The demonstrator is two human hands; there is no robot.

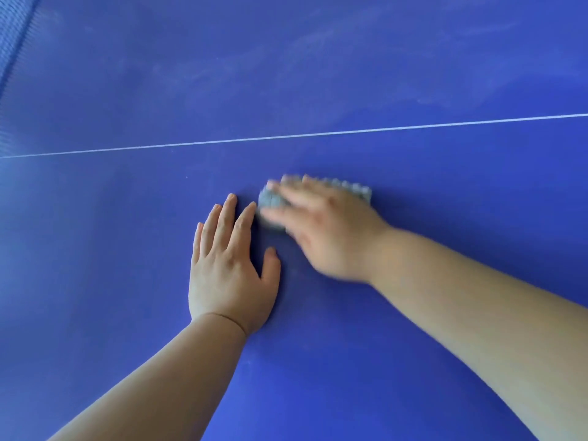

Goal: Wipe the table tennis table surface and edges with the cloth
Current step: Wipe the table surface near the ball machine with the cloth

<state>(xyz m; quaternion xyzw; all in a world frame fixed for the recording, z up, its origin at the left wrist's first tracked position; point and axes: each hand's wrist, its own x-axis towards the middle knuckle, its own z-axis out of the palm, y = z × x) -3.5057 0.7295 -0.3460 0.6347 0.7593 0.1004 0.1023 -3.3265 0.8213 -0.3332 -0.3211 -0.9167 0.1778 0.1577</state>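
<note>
Item one, right grip (321, 227): we record it palm down, fingers stretched out and spread, pressing flat on the cloth (271, 199) rather than curled round it. The outline is blurred, so we cannot tell where the thumb lies. Item two, cloth: grey, with a ribbed or knobbly weave, lying on the worktop (95, 249) under the right fingers. One end shows past the fingertips and another past the far side of the grip. We place it on the near side of the white line (286, 136), a little apart from it. Item three, left grip: (229, 268) empty, laid flat on the worktop with fingers straight and close together and thumb out to the side. Its fingertips are just beside the cloth's end, and we cannot tell whether they touch. Item four, both bare forearms, entering from the near edge and converging toward the middle. Item five, worktop: deep blue, crossed by the thin white line from side to side. We note pale, cloudy streaks (318, 39) beyond the line. Item six, a strip of blue mesh netting (14, 43) at the far left corner.
</note>
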